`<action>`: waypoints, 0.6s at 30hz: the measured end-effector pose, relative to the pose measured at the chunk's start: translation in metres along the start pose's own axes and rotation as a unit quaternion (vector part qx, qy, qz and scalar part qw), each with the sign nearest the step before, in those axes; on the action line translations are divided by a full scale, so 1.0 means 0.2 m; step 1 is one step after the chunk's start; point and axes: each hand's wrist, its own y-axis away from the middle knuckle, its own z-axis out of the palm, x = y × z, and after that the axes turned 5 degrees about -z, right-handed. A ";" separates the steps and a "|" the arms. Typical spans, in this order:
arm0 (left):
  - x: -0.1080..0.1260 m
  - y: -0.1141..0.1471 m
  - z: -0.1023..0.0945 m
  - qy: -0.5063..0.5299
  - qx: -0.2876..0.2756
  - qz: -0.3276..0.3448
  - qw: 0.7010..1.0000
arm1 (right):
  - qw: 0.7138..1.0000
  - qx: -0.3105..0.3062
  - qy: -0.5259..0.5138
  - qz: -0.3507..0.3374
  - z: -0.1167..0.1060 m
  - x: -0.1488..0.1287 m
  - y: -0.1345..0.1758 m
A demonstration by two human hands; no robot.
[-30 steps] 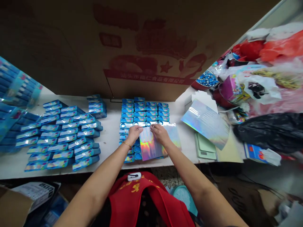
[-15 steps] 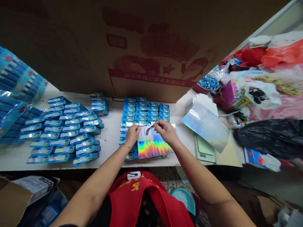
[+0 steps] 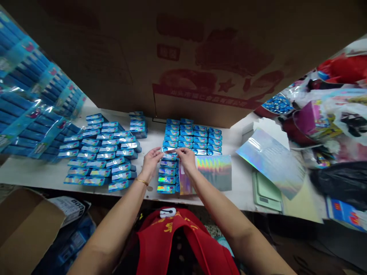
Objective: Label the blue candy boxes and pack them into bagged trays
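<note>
A thin, dark, shiny sticker strip stretches between my hands over rows of small blue boxes. My right hand pinches its right end. At the other end, the fingertips of my left hand are pressed together on the strip. Beneath my right wrist lies a shiny rainbow-coloured sticker sheet, partly covering the boxes. The front column of boxes, left of the sheet, shows its labelled narrow sides. Further back, more boxes stand in several neat columns.
A loose cluster of blue boxes stands on the left, beside large blue wrapped packs. A big cardboard carton walls off the back. On the right are another shiny sheet, a pale green scale and bags.
My right hand has moved left, carrying the strip off the sheet to above the boxes. My left hand has let go of the sheet's edge and joined the strip. The view has shifted left.
</note>
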 end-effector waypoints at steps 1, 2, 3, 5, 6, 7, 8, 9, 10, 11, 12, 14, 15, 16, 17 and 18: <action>0.01 -0.04 -0.04 -0.023 0.007 0.006 1.000 | 0.998 0.011 0.044 -0.034 0.04 0.04 -0.01; 0.01 -0.08 -0.07 -0.046 0.013 0.013 0.999 | 0.994 0.024 0.086 -0.061 0.08 0.08 -0.02; 0.01 -0.13 -0.09 -0.068 0.016 0.020 0.997 | 0.989 0.037 0.124 -0.078 0.11 0.12 -0.02; 0.00 -0.22 -0.12 -0.107 0.021 0.035 0.993 | 0.976 0.064 0.188 -0.095 0.15 0.18 -0.04; -0.01 -0.26 -0.13 -0.131 0.020 0.042 0.990 | 0.968 0.073 0.217 -0.102 0.17 0.20 -0.05; -0.02 -0.31 -0.14 -0.155 0.016 0.049 0.987 | 0.959 0.079 0.249 -0.111 0.18 0.22 -0.06; -0.03 -0.35 -0.14 -0.179 0.012 0.054 0.982 | 0.947 0.084 0.284 -0.122 0.19 0.23 -0.07; -0.04 -0.38 -0.15 -0.199 0.007 0.059 0.978 | 0.934 0.088 0.322 -0.132 0.19 0.23 -0.07; -0.05 -0.41 -0.15 -0.214 0.002 0.062 0.975 | 0.919 0.090 0.358 -0.140 0.19 0.24 -0.08; -0.06 -0.44 -0.16 -0.224 0.001 0.063 0.973 | 0.904 0.092 0.391 -0.144 0.19 0.24 -0.08; -0.08 -0.46 -0.16 -0.229 0.001 0.064 0.971 | 0.892 0.090 0.419 -0.146 0.19 0.23 -0.08; -0.11 -0.50 -0.15 -0.237 0.004 0.065 0.969 | 0.870 0.079 0.464 -0.145 0.19 0.23 -0.09; -0.13 -0.51 -0.15 -0.241 0.006 0.066 0.968 | 0.860 0.070 0.483 -0.147 0.20 0.23 -0.09; -0.15 -0.51 -0.15 -0.244 0.009 0.067 0.967 | 0.851 0.063 0.499 -0.151 0.20 0.22 -0.09; -0.17 -0.52 -0.14 -0.246 0.016 0.069 0.967 | 0.842 0.057 0.514 -0.155 0.20 0.22 -0.09; -0.18 -0.52 -0.14 -0.248 0.025 0.072 0.966 | 0.833 0.049 0.526 -0.162 0.20 0.22 -0.10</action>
